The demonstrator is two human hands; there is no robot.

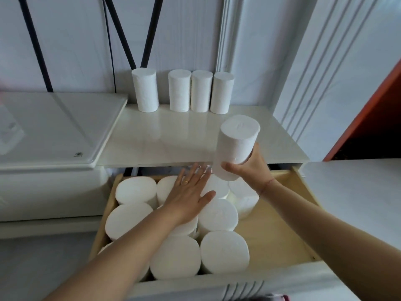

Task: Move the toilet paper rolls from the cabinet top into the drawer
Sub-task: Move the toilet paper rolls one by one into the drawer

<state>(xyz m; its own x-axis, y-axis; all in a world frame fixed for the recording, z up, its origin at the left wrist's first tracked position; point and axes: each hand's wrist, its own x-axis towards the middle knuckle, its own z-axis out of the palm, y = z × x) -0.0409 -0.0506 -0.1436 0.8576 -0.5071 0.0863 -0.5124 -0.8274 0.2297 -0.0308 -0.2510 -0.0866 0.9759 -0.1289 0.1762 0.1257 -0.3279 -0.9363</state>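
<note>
Over the back edge of the drawer a roll is being gripped by the right hand while packed rolls are being steadied, seemingly, by the flat left hand.

This looks like a home bathroom or the storage corner beside one. Bare white rolls stand in a row on a glossy white cabinet top at upper centre, and more pack the wooden drawer below it. At the left lies a thick white ceramic slab with a small maker's stamp, like a fixture's lid, though which fixture cannot be told. White walls with moulded trim rise behind, dark cords hang at upper left, and an orange-red edge shows at right.
</note>
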